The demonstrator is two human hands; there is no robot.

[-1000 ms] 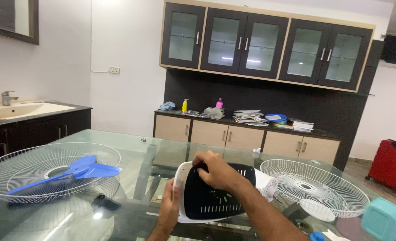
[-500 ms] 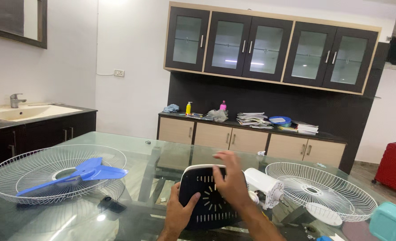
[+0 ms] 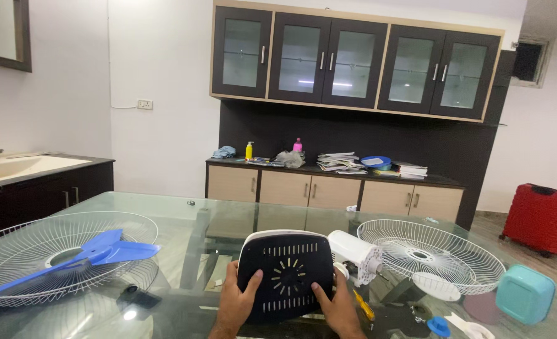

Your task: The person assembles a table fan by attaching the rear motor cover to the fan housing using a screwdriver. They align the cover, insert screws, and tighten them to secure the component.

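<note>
Both hands wrapped round the dark vented cover [image 3: 286,276] near the table [image 3: 184,216] edge: left hand [image 3: 236,302] and right hand [image 3: 339,307] with fingers curled on its sides, thumbs on front. White motor [image 3: 356,252] just behind, grille [image 3: 430,254] right, blue blade [image 3: 81,258] left.
</note>
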